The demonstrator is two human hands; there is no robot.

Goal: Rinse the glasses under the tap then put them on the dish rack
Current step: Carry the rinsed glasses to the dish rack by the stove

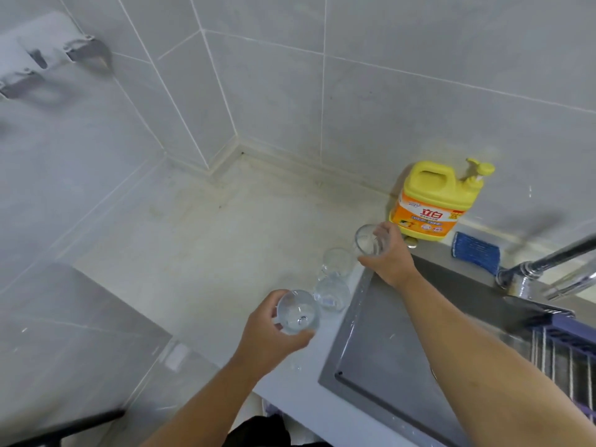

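Head view: left hand (271, 330) grips near glass (298, 312), right hand (390, 253) grips far glass (367, 239), both at the sink (403, 333) edge, probably for carrying to the tap (548, 262); two waiting glasses (332, 293) stand between them on the bench (225, 253); dish rack (564, 356) spans the sink's right side, ready for draining
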